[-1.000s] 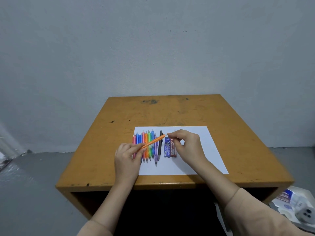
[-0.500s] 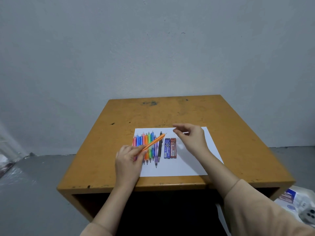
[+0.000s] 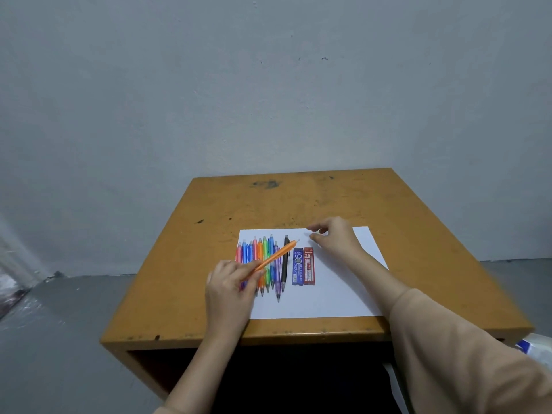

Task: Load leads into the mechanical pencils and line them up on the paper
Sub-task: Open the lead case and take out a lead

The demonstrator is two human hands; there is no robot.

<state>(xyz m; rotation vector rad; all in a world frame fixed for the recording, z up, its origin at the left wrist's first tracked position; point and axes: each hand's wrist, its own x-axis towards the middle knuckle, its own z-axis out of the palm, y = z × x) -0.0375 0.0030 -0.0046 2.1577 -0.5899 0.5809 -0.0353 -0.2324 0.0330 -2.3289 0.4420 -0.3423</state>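
Slanting above the row of coloured mechanical pencils [image 3: 264,249] on the white paper sheet [image 3: 328,294], the slim orange plastic mechanical pencil [image 3: 276,255] is gripped by the left hand [image 3: 230,282]. Beside the row lie a blue lead case [image 3: 297,265] and a red lead case [image 3: 309,265]. The right hand [image 3: 337,237] hovers over the paper's far edge with its fingers curled; whether it pinches anything cannot be told.

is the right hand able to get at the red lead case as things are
Probably yes. The right hand is just past the far end of the red lead case, nothing between them, with bare paper on its right. The blue lead case lies close beside its left edge.
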